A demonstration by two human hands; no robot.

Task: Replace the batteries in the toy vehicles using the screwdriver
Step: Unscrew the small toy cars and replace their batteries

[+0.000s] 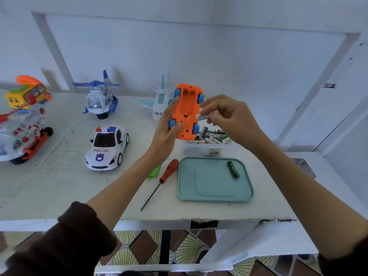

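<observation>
1. Head view: my left hand grips the orange toy car belly-up above the table, its battery bay open.
2. My right hand pinches a white battery beside the car.
3. The screwdriver lies beside the teal tray, which holds a green battery.

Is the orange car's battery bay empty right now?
Empty: the orange car, underside up, shows bare slots; the right hand holds a white battery beside it.

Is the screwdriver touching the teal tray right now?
Apart. The head view shows a strip of bare table between the screwdriver and the teal tray's left rim.
</observation>
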